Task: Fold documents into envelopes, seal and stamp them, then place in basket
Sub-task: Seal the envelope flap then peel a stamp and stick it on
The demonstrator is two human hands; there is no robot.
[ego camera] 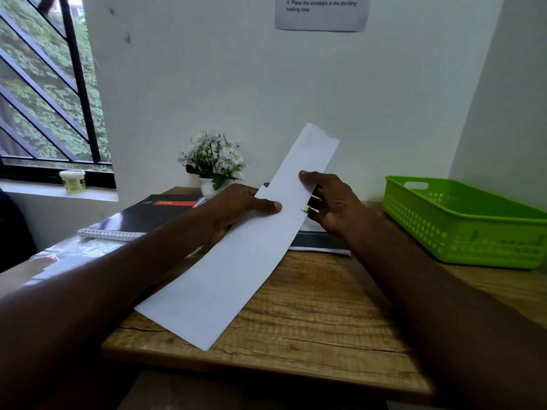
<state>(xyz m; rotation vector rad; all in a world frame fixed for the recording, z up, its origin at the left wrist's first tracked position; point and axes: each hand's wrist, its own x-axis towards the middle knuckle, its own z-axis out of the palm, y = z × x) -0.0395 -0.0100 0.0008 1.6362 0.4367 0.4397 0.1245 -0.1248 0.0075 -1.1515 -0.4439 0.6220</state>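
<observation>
White paper [236,253], folded into a long strip, hangs above the wooden desk [310,315]; your left hand [236,208] and right hand [331,199] pinch its middle. Align edges before creasing again.

Wall notice [321,11] (top cut off)
</observation>
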